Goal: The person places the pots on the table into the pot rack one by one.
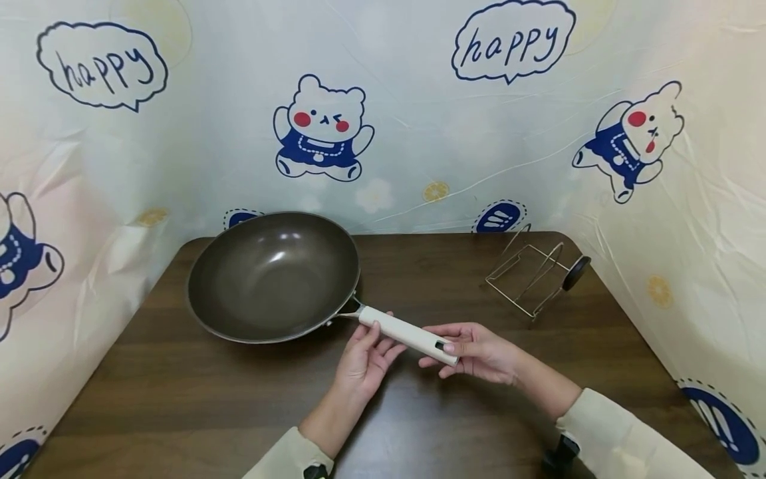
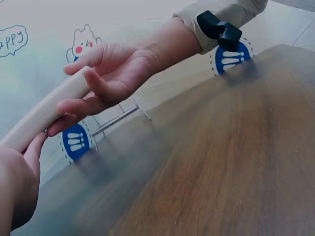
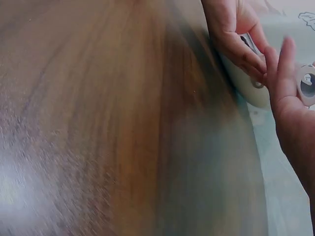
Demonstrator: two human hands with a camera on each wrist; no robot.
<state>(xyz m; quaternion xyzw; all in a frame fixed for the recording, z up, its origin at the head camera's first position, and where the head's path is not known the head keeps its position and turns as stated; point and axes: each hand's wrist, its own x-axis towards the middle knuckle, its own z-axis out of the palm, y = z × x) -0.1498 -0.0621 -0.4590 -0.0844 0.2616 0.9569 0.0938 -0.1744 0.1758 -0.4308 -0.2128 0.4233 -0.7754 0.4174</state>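
Observation:
A deep wok with a dark grey-brown inside and a long off-white handle is held over the back left of the table, its open side tilted toward the head camera. My left hand grips the handle close to the pan, thumb on the near side and fingers underneath. At the handle's far end, by the hanging hole, my right hand pinches it between thumb and fingers. The right wrist view shows the round handle end beside the right hand and the wok's pale outer wall behind.
A wire rack with a black round knob stands at the back right of the dark wooden table. Printed cloth with bears and lettering hangs close around the table's back and sides.

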